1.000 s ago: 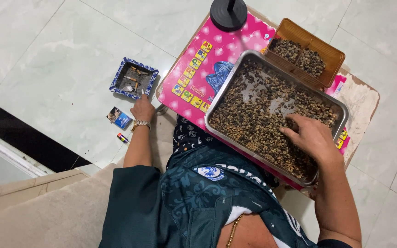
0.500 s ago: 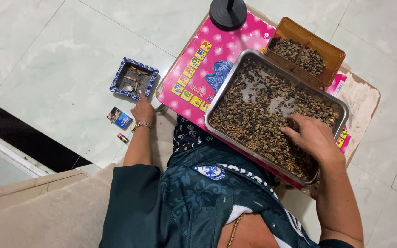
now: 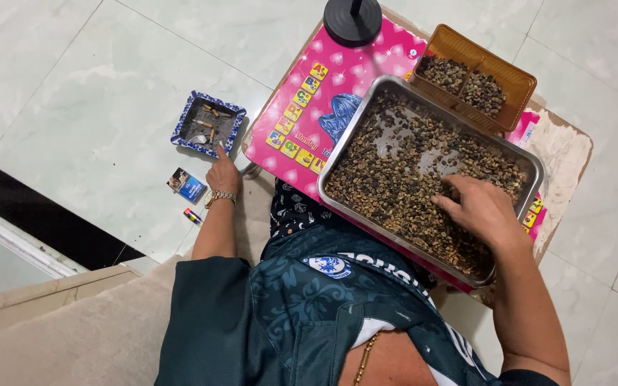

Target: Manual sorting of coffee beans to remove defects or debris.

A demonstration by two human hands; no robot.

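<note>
- Left hand (image 3: 223, 174) at ashtray (image 3: 207, 122) rim on floor, finger out, other fingers curled, nothing visibly held.
- Right hand (image 3: 482, 209) loosely open, fingers in beans (image 3: 402, 171) in tray (image 3: 337, 146); grip unclear.
- Step: sorting beans; next calls for pinching single beans.

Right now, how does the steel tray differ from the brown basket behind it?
The steel tray is shiny metal, open as one space, and the larger; the brown basket is see-through plastic, split into two compartments, and smaller. The right hand rests in the tray; nothing touches the basket. Bare metal shows between the tray's beans; the basket's beans lie in two piles. Both are rectangular and hold dark beans.
</note>
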